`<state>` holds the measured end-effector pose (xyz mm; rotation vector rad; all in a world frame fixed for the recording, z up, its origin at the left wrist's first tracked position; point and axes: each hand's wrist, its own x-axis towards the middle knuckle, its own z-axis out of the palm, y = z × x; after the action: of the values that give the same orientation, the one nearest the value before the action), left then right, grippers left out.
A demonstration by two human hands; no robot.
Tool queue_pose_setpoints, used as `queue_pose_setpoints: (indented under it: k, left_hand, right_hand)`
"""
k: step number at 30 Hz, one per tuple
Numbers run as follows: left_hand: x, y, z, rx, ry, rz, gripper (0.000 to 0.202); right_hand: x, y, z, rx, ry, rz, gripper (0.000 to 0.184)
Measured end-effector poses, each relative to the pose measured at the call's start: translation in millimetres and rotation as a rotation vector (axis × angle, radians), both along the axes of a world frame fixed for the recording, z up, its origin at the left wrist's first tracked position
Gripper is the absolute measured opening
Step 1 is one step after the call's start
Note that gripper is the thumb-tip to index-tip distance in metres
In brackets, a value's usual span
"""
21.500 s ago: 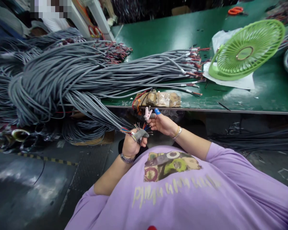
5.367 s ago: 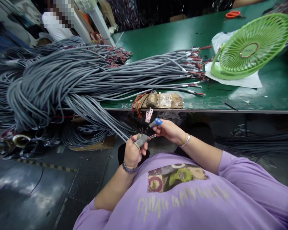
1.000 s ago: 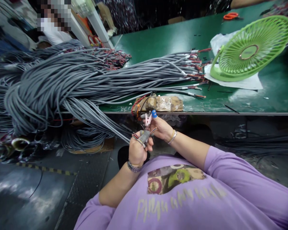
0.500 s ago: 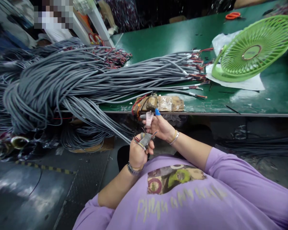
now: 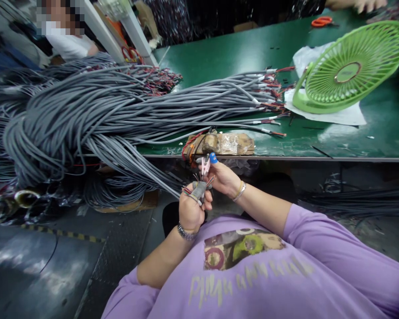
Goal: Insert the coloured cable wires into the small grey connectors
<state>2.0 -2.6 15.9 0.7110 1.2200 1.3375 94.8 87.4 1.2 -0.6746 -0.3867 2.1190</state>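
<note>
My left hand (image 5: 191, 210) is closed around the ends of grey cables, with thin coloured wires (image 5: 210, 181) fanning out past the fingers. A grey wrapping (image 5: 198, 190) covers what looks like the thumb lying over them. Close above it, my right hand (image 5: 226, 178) pinches a small pink clip (image 5: 205, 167) that resembles a clothes peg. A blue cover (image 5: 213, 158) sits on its thumb tip. The clip's lower end is near the wire tips; whether they touch, I cannot tell. From the left hand the grey cables (image 5: 153, 170) run up left to the bench.
Thick bundles of grey cable (image 5: 119, 106) lie across the green bench (image 5: 219, 57). At its front edge is a wooden block (image 5: 236, 144) with tape. A green fan (image 5: 349, 73) and orange-handled scissors (image 5: 322, 22) stand right. Another person's hand (image 5: 369, 5) shows at the far edge.
The pink clip has turned in my right hand, so its two arms now show apart. My right thumb has shifted slightly left and down. Another person's hand has appeared at top right.
</note>
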Motion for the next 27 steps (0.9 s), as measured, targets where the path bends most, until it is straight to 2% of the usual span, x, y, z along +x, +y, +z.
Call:
queue_pose_setpoints:
  k: [4, 9, 12, 16, 18, 21, 27]
  left_hand:
    - [0.0, 0.6, -2.0, -0.011, 0.025, -0.008, 0.029]
    - [-2.1, -2.5, -3.1, -0.008, 0.012, -0.011, 0.027]
    - [-4.7, -6.2, -5.1, 0.007, 0.023, -0.018, 0.027]
    - [-9.0, -11.1, -13.4, 0.016, 0.085, -0.060, 0.030]
    - [-11.1, -12.8, -18.9, 0.014, 0.139, -0.103, 0.031]
    - [-12.8, -13.8, -24.1, 0.003, 0.235, -0.189, 0.033]
    - [-9.0, -12.0, -16.9, -0.135, 0.417, -0.495, 0.035]
  right_hand:
    - [-4.0, 0.2, 2.4, -0.051, 0.016, -0.049, 0.038]
    - [-0.2, -3.9, -0.1, 0.000, 0.023, 0.004, 0.045]
    - [10.2, -4.7, -2.6, 0.068, -0.003, 0.116, 0.053]
    - [30.2, -2.6, -6.1, 0.204, -0.162, 0.373, 0.052]
    - [39.2, -2.1, -6.1, 0.296, -0.252, 0.440, 0.048]
    - [47.9, -3.5, -1.8, 0.427, -0.331, 0.459, 0.040]
    - [49.2, -10.5, 9.5, 0.691, -0.440, 0.542, 0.025]
